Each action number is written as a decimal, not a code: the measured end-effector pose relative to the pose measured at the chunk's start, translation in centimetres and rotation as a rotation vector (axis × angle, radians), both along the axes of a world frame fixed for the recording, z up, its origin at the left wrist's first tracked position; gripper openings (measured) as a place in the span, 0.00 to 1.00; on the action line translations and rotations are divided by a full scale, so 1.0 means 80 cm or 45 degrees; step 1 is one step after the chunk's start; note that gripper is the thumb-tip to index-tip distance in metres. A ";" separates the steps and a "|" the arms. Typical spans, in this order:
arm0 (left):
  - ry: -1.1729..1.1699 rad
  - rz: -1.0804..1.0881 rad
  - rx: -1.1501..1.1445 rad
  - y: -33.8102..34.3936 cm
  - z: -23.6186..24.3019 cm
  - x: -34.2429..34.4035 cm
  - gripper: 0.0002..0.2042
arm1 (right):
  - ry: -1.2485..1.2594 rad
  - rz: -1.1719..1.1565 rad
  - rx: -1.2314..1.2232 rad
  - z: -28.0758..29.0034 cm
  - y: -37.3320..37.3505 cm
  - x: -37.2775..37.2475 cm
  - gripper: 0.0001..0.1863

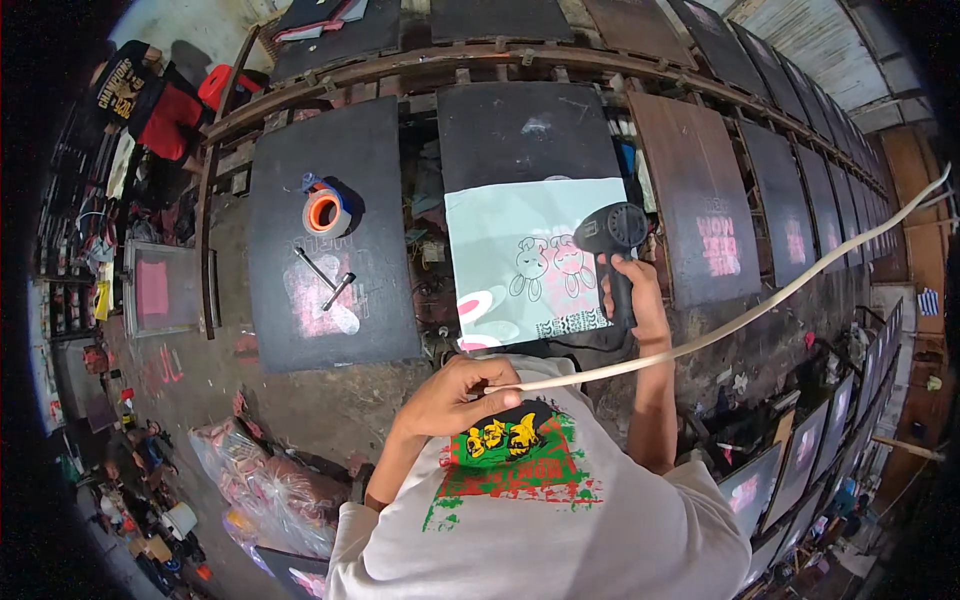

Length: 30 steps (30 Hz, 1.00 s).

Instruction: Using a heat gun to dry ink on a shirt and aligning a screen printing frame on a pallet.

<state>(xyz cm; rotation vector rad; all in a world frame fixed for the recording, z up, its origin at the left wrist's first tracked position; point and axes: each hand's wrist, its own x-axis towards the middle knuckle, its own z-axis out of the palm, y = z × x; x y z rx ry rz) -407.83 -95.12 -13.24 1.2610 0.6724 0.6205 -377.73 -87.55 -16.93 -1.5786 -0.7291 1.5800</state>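
My right hand (640,295) grips the handle of a black hair dryer (608,230), its fingers wrapped round it. The dryer's nozzle is above the right part of a pale fabric panel (490,230), near two printed rabbit outlines (545,265). The panel lies flat on a dark board (520,125) and also bears pink and white shapes and a dark patterned strip. Close to my shirt, my left hand (465,397) pinches a cream-coloured cable (720,330), which stretches away to the upper right. A black cord shows below the dryer's handle; where it leads is hidden.
On the dark board to the left (280,190) lie a roll of tape (340,215) and a metal T-shaped tool (325,278). More boards run off rightward along a wooden rail (400,68). A framed screen (160,290), a plastic-wrapped bundle (265,470) and another person (165,105) are at left.
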 end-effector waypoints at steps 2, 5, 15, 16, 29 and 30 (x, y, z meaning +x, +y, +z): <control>-0.003 -0.002 0.032 -0.002 -0.003 0.000 0.13 | -0.014 -0.011 0.045 -0.007 -0.004 0.000 0.17; -0.007 0.006 0.008 -0.004 -0.003 0.000 0.13 | 0.044 0.152 -0.084 0.006 -0.014 0.001 0.18; -0.015 -0.025 0.031 -0.012 -0.006 0.003 0.13 | 0.066 0.124 -0.097 0.003 -0.035 0.009 0.18; -0.021 -0.013 0.004 -0.011 -0.003 0.003 0.13 | 0.063 0.121 -0.096 0.004 -0.035 0.007 0.18; -0.053 -0.047 -0.036 -0.014 -0.001 0.008 0.12 | 0.055 -0.140 -0.109 -0.003 -0.059 0.025 0.15; -0.053 -0.049 -0.039 -0.014 -0.003 0.008 0.12 | 0.055 -0.142 -0.112 -0.004 -0.061 0.025 0.15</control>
